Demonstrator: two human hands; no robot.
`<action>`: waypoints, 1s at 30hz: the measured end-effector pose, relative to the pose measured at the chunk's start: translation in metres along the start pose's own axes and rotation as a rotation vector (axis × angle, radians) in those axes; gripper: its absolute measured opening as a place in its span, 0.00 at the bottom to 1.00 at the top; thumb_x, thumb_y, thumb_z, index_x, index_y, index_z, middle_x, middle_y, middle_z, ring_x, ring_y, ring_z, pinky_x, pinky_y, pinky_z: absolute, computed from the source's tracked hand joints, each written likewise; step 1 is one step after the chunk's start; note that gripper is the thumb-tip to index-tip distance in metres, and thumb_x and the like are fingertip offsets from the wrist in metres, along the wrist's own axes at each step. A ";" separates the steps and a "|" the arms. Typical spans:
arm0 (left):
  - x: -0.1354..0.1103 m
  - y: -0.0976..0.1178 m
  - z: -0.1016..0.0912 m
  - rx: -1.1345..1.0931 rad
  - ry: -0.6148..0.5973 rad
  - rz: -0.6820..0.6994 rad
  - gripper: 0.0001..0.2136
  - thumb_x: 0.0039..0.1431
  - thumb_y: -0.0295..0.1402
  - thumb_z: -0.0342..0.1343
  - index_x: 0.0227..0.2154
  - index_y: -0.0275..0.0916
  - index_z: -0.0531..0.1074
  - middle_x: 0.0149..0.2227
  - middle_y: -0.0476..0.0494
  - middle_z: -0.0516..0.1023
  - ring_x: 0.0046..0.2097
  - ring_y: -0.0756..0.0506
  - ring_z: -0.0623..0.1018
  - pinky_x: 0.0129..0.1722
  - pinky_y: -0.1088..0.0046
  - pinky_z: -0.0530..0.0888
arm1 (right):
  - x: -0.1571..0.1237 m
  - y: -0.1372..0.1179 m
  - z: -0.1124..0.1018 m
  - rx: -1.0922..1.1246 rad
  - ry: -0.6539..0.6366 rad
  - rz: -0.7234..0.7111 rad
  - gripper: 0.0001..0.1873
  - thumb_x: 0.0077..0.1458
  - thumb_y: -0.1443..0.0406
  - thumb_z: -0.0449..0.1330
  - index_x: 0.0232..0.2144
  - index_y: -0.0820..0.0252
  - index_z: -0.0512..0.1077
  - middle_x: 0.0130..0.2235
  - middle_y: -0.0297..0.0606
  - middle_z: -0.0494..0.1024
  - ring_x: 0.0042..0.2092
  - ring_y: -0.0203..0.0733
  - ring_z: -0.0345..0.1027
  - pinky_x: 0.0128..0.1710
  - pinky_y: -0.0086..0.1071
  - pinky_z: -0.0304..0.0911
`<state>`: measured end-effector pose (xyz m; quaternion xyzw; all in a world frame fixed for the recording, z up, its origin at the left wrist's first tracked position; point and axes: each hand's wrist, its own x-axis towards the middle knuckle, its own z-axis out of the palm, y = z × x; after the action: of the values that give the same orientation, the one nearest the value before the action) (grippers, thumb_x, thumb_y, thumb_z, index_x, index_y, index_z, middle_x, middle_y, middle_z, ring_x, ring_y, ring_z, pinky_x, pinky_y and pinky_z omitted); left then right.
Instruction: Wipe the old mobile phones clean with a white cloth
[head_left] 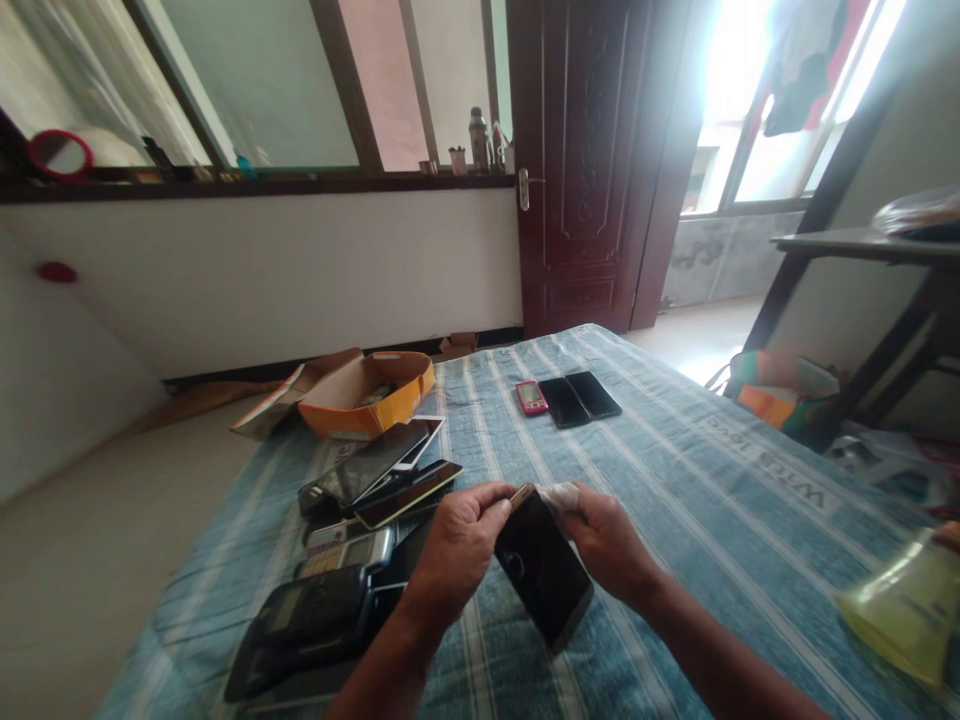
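Note:
My left hand grips the upper left edge of a black smartphone, which tilts up above the striped cloth. My right hand pinches a small white cloth or wipe against the phone's top corner. A pile of several dark phones and handsets lies just left of my hands. Farther back on the cloth, a small pink phone lies beside two black phones in a row.
The blue striped cloth covers the table. An open orange cardboard box sits at the far left corner. A yellow-green translucent bottle stands at the right edge. A dark door and a metal shelf frame are behind.

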<state>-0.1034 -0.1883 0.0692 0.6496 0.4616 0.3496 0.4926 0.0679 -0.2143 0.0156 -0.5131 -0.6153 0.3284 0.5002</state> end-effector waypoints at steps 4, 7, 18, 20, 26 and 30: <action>0.005 -0.005 0.009 -0.091 0.173 0.051 0.14 0.53 0.34 0.56 0.40 0.35 0.79 0.37 0.43 0.83 0.40 0.42 0.80 0.42 0.69 0.75 | 0.004 0.002 -0.004 0.016 0.077 -0.076 0.11 0.59 0.65 0.54 0.27 0.59 0.73 0.28 0.32 0.72 0.31 0.36 0.66 0.30 0.27 0.62; 0.013 -0.012 0.019 -0.104 0.325 0.181 0.15 0.55 0.36 0.57 0.43 0.37 0.79 0.43 0.42 0.82 0.47 0.41 0.79 0.53 0.64 0.72 | 0.013 0.003 -0.007 -0.016 0.219 -0.243 0.10 0.59 0.67 0.53 0.34 0.58 0.75 0.34 0.36 0.75 0.36 0.39 0.70 0.37 0.31 0.67; 0.025 -0.025 0.046 -0.111 0.251 0.352 0.14 0.60 0.34 0.54 0.46 0.40 0.77 0.48 0.44 0.80 0.52 0.42 0.77 0.57 0.64 0.71 | 0.024 0.001 -0.012 -0.316 0.423 -0.584 0.18 0.61 0.73 0.49 0.48 0.58 0.72 0.46 0.44 0.75 0.50 0.43 0.70 0.50 0.38 0.68; 0.019 -0.028 0.037 -0.092 0.222 0.330 0.14 0.60 0.34 0.54 0.46 0.41 0.77 0.48 0.45 0.80 0.51 0.42 0.78 0.56 0.64 0.71 | 0.018 0.002 -0.008 -0.414 0.408 -0.618 0.20 0.60 0.73 0.48 0.50 0.59 0.71 0.47 0.45 0.75 0.51 0.45 0.69 0.50 0.39 0.68; -0.006 -0.056 0.012 -0.023 0.213 0.205 0.15 0.56 0.33 0.56 0.45 0.38 0.77 0.46 0.43 0.81 0.49 0.40 0.79 0.54 0.61 0.74 | -0.001 0.009 0.002 -0.694 0.285 -0.683 0.19 0.61 0.74 0.46 0.48 0.63 0.73 0.46 0.48 0.76 0.49 0.48 0.69 0.47 0.42 0.68; -0.018 -0.068 0.014 -0.006 0.207 0.158 0.15 0.54 0.31 0.55 0.44 0.38 0.78 0.45 0.44 0.81 0.48 0.41 0.80 0.54 0.60 0.74 | -0.012 0.014 0.001 -0.781 0.229 -0.716 0.18 0.61 0.74 0.46 0.44 0.65 0.74 0.46 0.49 0.76 0.49 0.50 0.68 0.48 0.45 0.65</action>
<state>-0.1142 -0.2033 0.0000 0.6431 0.4563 0.4538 0.4151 0.0712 -0.2217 -0.0010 -0.4515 -0.7695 -0.1737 0.4169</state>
